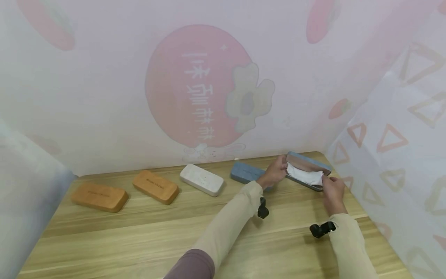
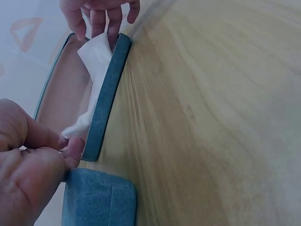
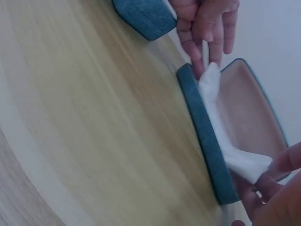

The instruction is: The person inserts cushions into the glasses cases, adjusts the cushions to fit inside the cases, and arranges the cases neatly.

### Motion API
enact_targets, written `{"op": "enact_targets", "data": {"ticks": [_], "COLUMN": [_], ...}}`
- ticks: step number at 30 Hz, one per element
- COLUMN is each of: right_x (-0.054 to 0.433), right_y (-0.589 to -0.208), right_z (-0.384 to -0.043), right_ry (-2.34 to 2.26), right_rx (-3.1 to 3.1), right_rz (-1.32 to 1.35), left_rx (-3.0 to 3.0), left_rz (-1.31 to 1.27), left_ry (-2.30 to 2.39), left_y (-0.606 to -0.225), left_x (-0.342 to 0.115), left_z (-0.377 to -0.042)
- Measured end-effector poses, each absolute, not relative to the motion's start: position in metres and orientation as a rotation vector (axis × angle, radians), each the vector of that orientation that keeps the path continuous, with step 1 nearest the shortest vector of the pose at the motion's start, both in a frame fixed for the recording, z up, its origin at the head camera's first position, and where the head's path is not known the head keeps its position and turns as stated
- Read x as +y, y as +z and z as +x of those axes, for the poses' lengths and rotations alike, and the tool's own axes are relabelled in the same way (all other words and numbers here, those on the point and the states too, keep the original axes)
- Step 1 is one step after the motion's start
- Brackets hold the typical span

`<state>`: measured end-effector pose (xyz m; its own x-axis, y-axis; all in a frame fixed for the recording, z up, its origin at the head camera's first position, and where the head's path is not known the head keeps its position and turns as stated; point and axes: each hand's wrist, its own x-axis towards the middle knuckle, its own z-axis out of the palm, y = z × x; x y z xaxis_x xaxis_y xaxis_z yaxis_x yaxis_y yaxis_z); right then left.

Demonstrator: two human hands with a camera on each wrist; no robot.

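Observation:
A blue glasses case (image 1: 308, 157) lies at the right of the table with its lid raised and its pinkish-brown lining (image 3: 242, 101) showing. A soft white cloth (image 1: 304, 175) stretches lengthwise along the inside of the case. At its left end, my left hand (image 1: 277, 170) pinches the cloth between thumb and fingers. My right hand (image 1: 334, 192) pinches the opposite end, beside the case's right edge. In the left wrist view the cloth (image 2: 96, 61) rises above the near rim at the right hand's end. A closed blue glasses case (image 1: 245, 172) sits just under my left wrist, partly covered.
Left of the hands, a white glasses case (image 1: 202, 179) and two orange glasses cases, one nearer (image 1: 155, 186) and one far left (image 1: 100, 197), stand closed in a row on the wooden table (image 1: 139, 240). Printed walls (image 1: 104, 97) border the table's back and sides.

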<state>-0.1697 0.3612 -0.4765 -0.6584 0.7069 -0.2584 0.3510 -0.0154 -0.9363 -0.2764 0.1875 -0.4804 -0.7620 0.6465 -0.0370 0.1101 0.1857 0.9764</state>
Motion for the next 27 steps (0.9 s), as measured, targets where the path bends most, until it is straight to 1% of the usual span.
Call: {"op": "enact_targets", "data": {"ticks": [6, 16, 21, 27], "right_x": [0.366, 0.379, 0.381, 0.382], "right_y": [-0.477, -0.475, -0.48, -0.48], "right_z": [-0.162, -0.147, -0.145, -0.146], "right_ry": [1.591, 1.42, 1.456, 1.342], "right_rx": [-2.084, -2.237, -2.243, -2.321], "right_rz": [-1.089, -1.087, -1.053, -0.994], "left_rx": [2.032, 2.122, 2.175, 2.215], "left_rz": [0.773, 0.764, 0.772, 0.83], "left_ry": [1.579, 1.5, 1.431, 1.352], "left_y": [-0.481, -0.474, -0.47, -0.469], "left_x": [0.184, 0.178, 0.175, 0.173], "left_z": [-0.277, -0.279, -0.283, -0.289]}}
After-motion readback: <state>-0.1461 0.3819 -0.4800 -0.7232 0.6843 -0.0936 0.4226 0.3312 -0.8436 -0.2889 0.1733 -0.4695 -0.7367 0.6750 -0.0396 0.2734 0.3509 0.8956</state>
